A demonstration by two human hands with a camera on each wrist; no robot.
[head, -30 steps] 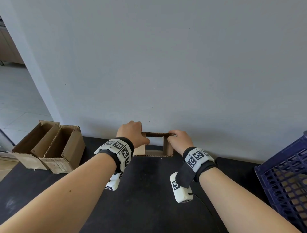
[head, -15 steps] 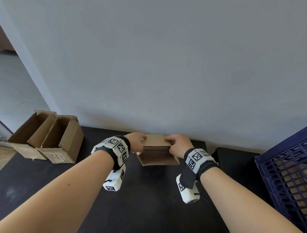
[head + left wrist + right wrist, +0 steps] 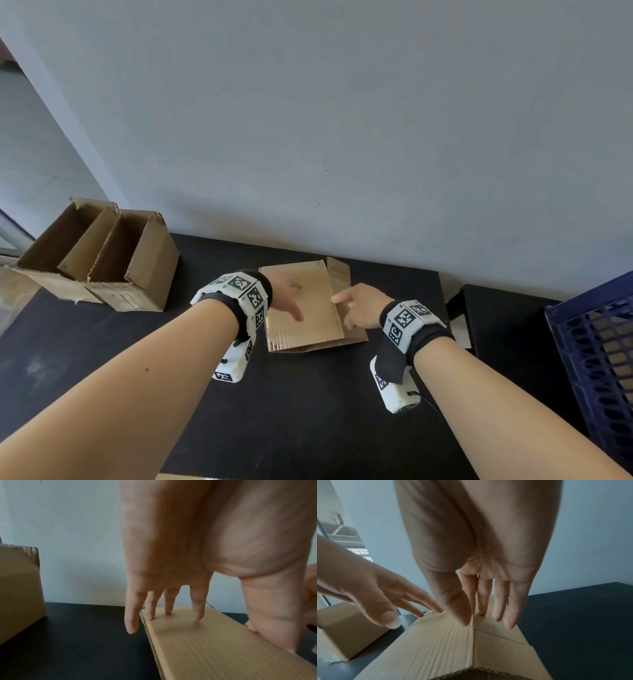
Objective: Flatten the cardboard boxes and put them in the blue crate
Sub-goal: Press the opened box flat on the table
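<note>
A brown cardboard box [image 3: 310, 318] lies collapsed nearly flat on the black table [image 3: 308, 411], just in front of the wall. My left hand [image 3: 286, 298] rests on its left half with straight, spread fingers [image 3: 198, 607] touching the top panel [image 3: 214, 642]. My right hand [image 3: 356, 306] lies on its right half, fingers [image 3: 498, 601] straight and pointing at the fold line of the box [image 3: 453, 649]. Two open cardboard boxes [image 3: 102, 253] stand side by side at the far left. The blue crate [image 3: 596, 359] stands at the right edge.
The grey wall runs right behind the table. A gap with a pale surface [image 3: 459, 329] separates the table from a second black surface [image 3: 507, 325] that carries the crate. A cable trails from my right wrist unit [image 3: 397, 394].
The box stood open against the wall with both hands gripping its rim. It was tipped toward me and pushed down. Now it lies almost flat under my two straight hands.
</note>
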